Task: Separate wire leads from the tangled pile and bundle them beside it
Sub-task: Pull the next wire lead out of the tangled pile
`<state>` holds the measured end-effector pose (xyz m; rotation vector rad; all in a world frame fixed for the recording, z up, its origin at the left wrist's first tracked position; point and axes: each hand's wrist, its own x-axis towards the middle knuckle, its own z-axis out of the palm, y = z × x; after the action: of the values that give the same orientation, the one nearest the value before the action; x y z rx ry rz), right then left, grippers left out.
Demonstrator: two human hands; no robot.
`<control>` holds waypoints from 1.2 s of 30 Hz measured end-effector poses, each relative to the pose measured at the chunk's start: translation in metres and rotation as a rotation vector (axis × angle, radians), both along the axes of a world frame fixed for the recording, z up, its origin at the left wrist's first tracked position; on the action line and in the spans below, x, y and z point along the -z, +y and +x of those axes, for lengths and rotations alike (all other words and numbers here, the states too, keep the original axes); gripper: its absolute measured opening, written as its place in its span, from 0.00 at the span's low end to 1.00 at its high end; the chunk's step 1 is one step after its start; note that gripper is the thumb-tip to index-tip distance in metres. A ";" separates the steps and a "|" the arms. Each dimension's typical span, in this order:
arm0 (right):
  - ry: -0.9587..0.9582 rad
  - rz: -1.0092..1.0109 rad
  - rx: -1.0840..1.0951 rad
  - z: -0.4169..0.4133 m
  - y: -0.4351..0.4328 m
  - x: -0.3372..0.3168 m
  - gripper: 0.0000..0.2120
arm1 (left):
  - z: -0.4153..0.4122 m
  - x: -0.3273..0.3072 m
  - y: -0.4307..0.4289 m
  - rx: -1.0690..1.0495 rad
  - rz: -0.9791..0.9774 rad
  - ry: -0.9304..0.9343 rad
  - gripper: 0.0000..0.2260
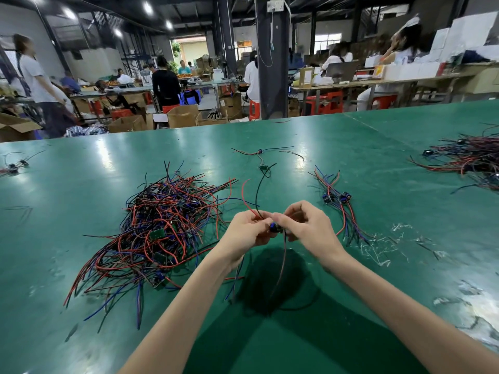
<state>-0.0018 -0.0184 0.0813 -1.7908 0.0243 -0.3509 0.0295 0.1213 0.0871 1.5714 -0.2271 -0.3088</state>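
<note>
A tangled pile (159, 233) of red, black and blue wire leads with small green boards lies on the green table, left of my hands. My left hand (247, 229) and my right hand (305, 225) meet above the table, both pinching one wire lead (274, 228) with a small blue part. Its red and black wires arc upward and others hang down between my arms. A small sorted bundle (337, 201) of leads lies to the right of my hands.
The green table (351, 147) also carries a loose lead with a small board (263, 164) at the back, a second big wire heap (469, 157) far right, stray leads (13, 166) far left and plastic scraps (383, 247) at right. People work at benches beyond.
</note>
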 end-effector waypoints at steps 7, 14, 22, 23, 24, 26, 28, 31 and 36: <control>0.236 0.394 -0.200 -0.001 0.004 -0.001 0.06 | 0.002 0.008 0.000 -0.112 -0.033 -0.031 0.09; 0.357 0.333 -0.224 -0.004 0.005 -0.002 0.05 | 0.001 0.010 -0.002 -0.160 -0.126 -0.017 0.05; 0.378 0.349 -0.231 -0.005 0.004 -0.005 0.05 | 0.002 0.011 -0.003 -0.103 -0.139 0.005 0.06; 0.384 0.369 -0.243 -0.005 0.004 -0.005 0.04 | 0.002 0.011 -0.002 -0.091 -0.152 0.013 0.06; 0.393 0.391 -0.253 -0.005 0.004 -0.006 0.05 | 0.002 0.012 -0.002 -0.085 -0.167 0.019 0.05; 0.415 0.431 -0.259 -0.005 0.003 -0.008 0.06 | 0.004 0.012 -0.002 -0.087 -0.201 0.032 0.05; 0.423 0.433 -0.250 -0.005 0.003 -0.008 0.07 | 0.004 0.012 -0.002 -0.093 -0.229 0.033 0.05; 0.413 0.408 -0.236 -0.005 0.003 -0.008 0.08 | 0.002 0.014 -0.004 -0.109 -0.254 0.016 0.05; 0.406 0.415 -0.208 -0.005 0.004 -0.006 0.07 | -0.002 0.015 -0.011 -0.122 -0.309 0.113 0.03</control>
<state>-0.0065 -0.0148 0.0873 -1.4096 0.1825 0.1633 0.0273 0.1103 0.0718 1.2521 -0.0851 -0.2528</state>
